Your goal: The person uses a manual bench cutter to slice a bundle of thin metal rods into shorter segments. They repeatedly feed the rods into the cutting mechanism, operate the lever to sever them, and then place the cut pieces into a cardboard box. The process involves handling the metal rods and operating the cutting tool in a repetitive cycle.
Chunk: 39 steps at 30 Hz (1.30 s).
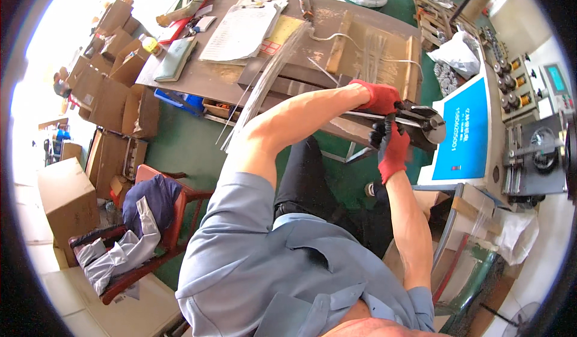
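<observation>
Both my hands wear red gloves with black finger parts and are at the right end of the brown table (210,24). My left hand (380,98) is closed beside a metal bar fixture that ends in a round steel disc (434,128). Just below it, my right hand (392,148) is closed too, its black fingertips close to the bar. What either hand grips is hidden by the gloves. A long bundle of thin metal wires (267,81) slants over the table's near edge, left of my left forearm. More straight wires (374,54) lie between two wooden strips.
Papers (240,33), a green notebook (175,59) and pliers (308,9) lie on the table. A machine with a blue panel (461,130) stands close on the right. Cardboard boxes (108,91) and a red-brown chair (174,217) holding clothes are on the left.
</observation>
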Motion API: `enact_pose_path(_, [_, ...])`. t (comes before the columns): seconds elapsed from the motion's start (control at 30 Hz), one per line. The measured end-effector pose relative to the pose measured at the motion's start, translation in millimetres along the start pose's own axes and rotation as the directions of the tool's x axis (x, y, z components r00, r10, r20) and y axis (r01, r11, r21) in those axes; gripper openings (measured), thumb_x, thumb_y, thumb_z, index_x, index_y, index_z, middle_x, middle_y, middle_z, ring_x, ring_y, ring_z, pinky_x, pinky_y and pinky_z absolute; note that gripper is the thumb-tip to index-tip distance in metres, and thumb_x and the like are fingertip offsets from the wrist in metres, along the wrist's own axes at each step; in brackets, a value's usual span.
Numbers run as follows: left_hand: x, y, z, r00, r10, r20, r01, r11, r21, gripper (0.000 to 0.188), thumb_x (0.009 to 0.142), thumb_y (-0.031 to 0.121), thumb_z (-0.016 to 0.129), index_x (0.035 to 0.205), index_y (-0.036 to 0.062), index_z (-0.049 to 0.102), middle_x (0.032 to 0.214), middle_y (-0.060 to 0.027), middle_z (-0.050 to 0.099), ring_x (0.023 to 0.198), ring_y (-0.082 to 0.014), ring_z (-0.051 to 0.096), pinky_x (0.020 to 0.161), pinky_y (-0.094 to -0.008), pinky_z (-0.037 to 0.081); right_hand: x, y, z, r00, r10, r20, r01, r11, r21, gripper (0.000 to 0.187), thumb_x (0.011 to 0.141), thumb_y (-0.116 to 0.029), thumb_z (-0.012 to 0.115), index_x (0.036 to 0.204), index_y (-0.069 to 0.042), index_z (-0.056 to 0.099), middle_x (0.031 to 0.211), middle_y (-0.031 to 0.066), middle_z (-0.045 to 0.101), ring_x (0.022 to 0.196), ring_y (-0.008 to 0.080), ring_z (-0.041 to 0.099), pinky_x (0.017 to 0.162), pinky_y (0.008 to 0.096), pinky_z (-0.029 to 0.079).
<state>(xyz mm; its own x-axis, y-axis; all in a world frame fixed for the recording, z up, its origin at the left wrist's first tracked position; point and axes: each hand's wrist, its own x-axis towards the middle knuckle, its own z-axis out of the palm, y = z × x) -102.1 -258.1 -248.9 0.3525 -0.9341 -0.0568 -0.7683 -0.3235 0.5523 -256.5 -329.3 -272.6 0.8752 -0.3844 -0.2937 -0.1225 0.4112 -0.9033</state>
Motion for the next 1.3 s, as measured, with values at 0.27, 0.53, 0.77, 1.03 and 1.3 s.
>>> enact_pose_path(0.27, [-35.2, 28.3, 15.5, 0.979, -0.001, -0.206, -0.011, 0.998, -0.059, 0.04, 0.087, 0.021, 0.057, 0.125, 0.0087, 0.059, 0.084, -0.0209, 0.066, 0.077, -0.0354, 0.065, 0.072, -0.0439, 0.05, -42.3, -4.4, -74.4, 0.995, 0.05, 0.087, -0.045, 0.998, -0.05, 0.02, 0.089, -0.021, 0.065, 0.102, -0.006, 0.065, 0.083, 0.0017, 0.064, 0.067, 0.0134, 0.06, 0.059, 0.0286, 0.048])
enact_pose_path(0.53, [-56.7, 88.0, 2.8, 0.935, -0.328, -0.131, 0.145, 0.694, -0.706, 0.024, 0.093, 0.021, 0.057, 0.112, 0.0068, 0.063, 0.067, 0.0014, 0.055, 0.051, -0.0065, 0.046, 0.045, -0.0254, 0.037, -57.9, -89.0, -129.8, 0.865, -0.422, 0.273, 0.422, 0.314, -0.851, 0.041, 0.083, -0.03, 0.072, 0.109, -0.001, 0.062, 0.095, 0.0191, 0.068, 0.088, 0.036, 0.065, 0.078, 0.0402, 0.051])
enact_pose_path(0.77, [-58.9, 95.5, 8.3, 0.942, -0.326, -0.076, 0.048, 0.356, -0.933, 0.025, 0.092, 0.027, 0.062, 0.093, 0.0029, 0.059, 0.067, -0.0042, 0.057, 0.05, -0.0143, 0.055, 0.042, -0.027, 0.042, 20.5, -144.4, -88.6, 0.961, -0.113, 0.254, 0.086, 0.99, 0.116, 0.025, 0.088, -0.023, 0.067, 0.107, -0.007, 0.065, 0.086, 0.0074, 0.068, 0.079, 0.0179, 0.066, 0.064, 0.0324, 0.052])
enact_pose_path(1.03, [-42.2, 104.6, -3.6, 0.878, -0.446, -0.172, 0.074, 0.482, -0.873, 0.03, 0.092, 0.032, 0.061, 0.087, 0.0031, 0.06, 0.067, -0.0067, 0.06, 0.053, -0.0146, 0.059, 0.045, -0.028, 0.044, 84.8, -161.5, -52.9, 0.942, -0.028, 0.335, 0.009, 0.998, 0.059, 0.026, 0.093, -0.033, 0.064, 0.089, -0.008, 0.065, 0.06, 0.0003, 0.056, 0.05, 0.0135, 0.053, 0.046, 0.0305, 0.047])
enact_pose_path(1.3, [-24.1, 104.0, 3.3, 0.875, -0.402, -0.27, 0.055, 0.637, -0.769, 0.028, 0.092, 0.025, 0.057, 0.097, -0.0008, 0.067, 0.073, -0.0057, 0.063, 0.062, -0.0155, 0.06, 0.052, -0.0301, 0.05, 111.0, -161.8, -69.6, 0.938, -0.06, 0.342, 0.029, 0.995, 0.096, 0.02, 0.089, -0.031, 0.069, 0.091, -0.011, 0.066, 0.062, -0.0022, 0.056, 0.049, 0.0095, 0.051, 0.045, 0.025, 0.043])
